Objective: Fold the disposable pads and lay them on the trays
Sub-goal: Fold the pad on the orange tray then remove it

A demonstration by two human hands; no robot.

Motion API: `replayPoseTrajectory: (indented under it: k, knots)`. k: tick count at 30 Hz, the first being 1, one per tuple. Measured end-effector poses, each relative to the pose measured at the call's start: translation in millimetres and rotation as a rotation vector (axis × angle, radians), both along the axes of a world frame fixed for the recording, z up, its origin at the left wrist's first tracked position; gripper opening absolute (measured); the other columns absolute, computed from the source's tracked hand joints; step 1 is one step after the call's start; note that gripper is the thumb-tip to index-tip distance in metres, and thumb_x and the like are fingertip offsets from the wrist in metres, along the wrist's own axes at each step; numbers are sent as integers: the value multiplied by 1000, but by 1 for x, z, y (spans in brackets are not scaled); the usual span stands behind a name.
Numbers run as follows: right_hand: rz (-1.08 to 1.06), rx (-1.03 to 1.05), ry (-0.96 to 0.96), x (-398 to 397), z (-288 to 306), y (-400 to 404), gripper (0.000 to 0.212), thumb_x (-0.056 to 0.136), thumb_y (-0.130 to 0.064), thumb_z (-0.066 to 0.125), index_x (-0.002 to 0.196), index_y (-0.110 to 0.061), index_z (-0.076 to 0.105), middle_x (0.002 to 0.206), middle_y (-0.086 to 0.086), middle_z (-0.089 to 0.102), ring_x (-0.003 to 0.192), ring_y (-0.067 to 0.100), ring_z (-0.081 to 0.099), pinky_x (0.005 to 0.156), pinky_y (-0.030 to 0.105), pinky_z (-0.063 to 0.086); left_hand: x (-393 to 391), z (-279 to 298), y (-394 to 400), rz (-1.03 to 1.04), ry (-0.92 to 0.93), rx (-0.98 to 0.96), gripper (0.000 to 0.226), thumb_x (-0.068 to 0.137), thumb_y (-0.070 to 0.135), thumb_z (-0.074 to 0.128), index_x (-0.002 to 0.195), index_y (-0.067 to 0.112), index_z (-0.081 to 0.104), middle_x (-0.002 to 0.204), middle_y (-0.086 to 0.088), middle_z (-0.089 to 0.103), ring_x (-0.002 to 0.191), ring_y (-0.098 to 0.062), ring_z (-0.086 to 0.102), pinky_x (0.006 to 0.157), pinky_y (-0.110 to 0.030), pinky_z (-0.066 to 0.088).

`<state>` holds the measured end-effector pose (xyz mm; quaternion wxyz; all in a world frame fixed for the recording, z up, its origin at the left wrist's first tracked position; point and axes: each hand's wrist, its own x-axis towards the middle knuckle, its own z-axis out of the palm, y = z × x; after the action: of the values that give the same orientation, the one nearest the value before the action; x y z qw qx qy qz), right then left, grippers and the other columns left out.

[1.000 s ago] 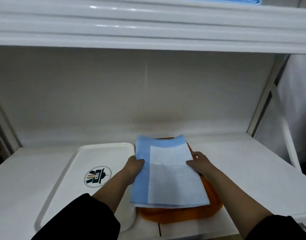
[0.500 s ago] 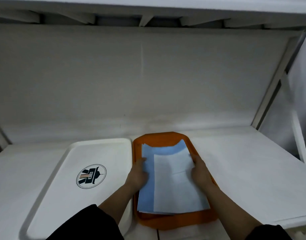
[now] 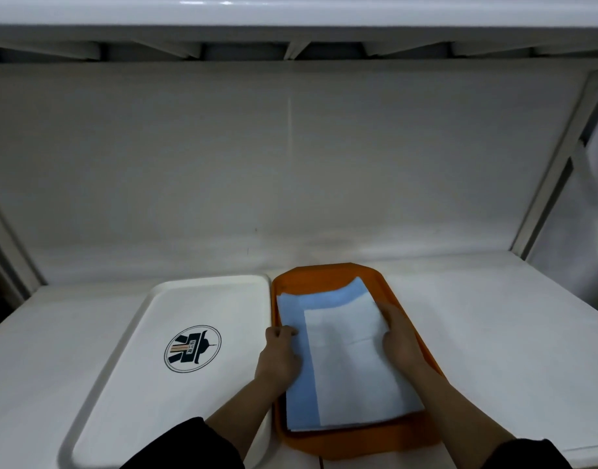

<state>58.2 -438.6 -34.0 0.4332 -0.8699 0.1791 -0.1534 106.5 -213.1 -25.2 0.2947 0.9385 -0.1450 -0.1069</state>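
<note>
A folded blue and white disposable pad (image 3: pixel 345 360) lies flat inside the orange tray (image 3: pixel 328 275) on the lower shelf. My left hand (image 3: pixel 279 353) rests on the pad's left blue edge, fingers curled at the rim. My right hand (image 3: pixel 397 336) presses flat on the pad's right edge. To the left of the orange tray sits a white tray (image 3: pixel 148 333) with a round dark logo (image 3: pixel 192 348), nothing lying on it.
The white shelf (image 3: pixel 493 326) extends to the right of the orange tray. A white back wall (image 3: pixel 290 164) stands behind. The upper shelf's underside (image 3: pixel 290 42) runs overhead, and a slanted frame post (image 3: pixel 558 164) rises at right.
The pad came down from held above the orange tray to lying flat in it. Both hands moved from gripping its sides to resting on its edges.
</note>
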Motion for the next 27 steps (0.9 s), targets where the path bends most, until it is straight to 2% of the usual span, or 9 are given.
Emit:
replayPoseTrajectory:
  k: [6,8,10,11,12,15,16,21,27]
  knots:
    - [8,-138,79,-10,-7,-1,60,87,13,37,142,-12,36,148,13,32,135,26,33,109,29,27,-2,-4,4,-95,-51,70,52,89,5,48,138,14,34,146,-10,22,118,-29,51,95,-35,46]
    - [31,-245,161,-13,-9,1,56,92,2,41,145,-12,30,150,11,29,136,25,34,110,32,29,-4,-6,2,-82,-92,166,52,90,8,47,139,16,33,148,-10,21,127,-28,42,102,-37,42]
    - [50,-416,231,-15,-12,6,52,97,-21,38,147,-15,25,153,8,26,137,23,33,112,34,32,-7,-9,-2,-57,-174,280,52,92,16,46,142,20,31,152,-9,17,138,-28,26,109,-41,31]
    - [80,-504,267,-14,-13,10,56,97,-38,27,148,-17,23,155,7,23,140,23,28,114,36,29,-8,-10,-4,-63,-215,315,53,93,21,45,143,21,29,155,-8,13,142,-28,17,112,-42,24]
    - [123,-572,299,-13,-14,15,69,90,-54,11,149,-19,20,157,5,18,144,22,19,117,37,22,-8,-12,-6,-91,-242,334,55,94,27,43,146,21,25,158,-8,8,146,-27,8,115,-43,16]
    - [278,-643,348,-4,-24,21,118,56,-82,-28,152,-25,9,160,-2,2,147,17,-5,118,40,2,-7,-20,-16,-271,-243,408,64,99,44,29,153,20,6,160,-4,-8,147,-23,-12,119,-42,-3]
    - [313,-643,361,-3,-26,23,122,50,-82,-32,152,-26,5,160,-3,-3,147,16,-9,117,40,-3,-7,-23,-18,-328,-222,436,65,99,48,25,153,21,0,160,-3,-12,147,-22,-14,119,-42,-5]
    - [376,-666,421,-7,-38,23,102,59,-78,-15,150,-32,-7,159,-6,-14,145,13,-18,112,35,-14,-8,-39,-20,-433,-128,521,69,96,60,17,150,28,-10,159,1,-17,146,-17,-17,120,-42,-8]
    - [299,-639,483,-11,-39,18,128,39,-90,-29,150,-28,-10,158,-2,-19,144,17,-20,115,44,-11,-13,-37,-18,-354,-134,602,78,92,67,15,151,21,-10,159,-2,-15,146,-18,-16,118,-44,-11]
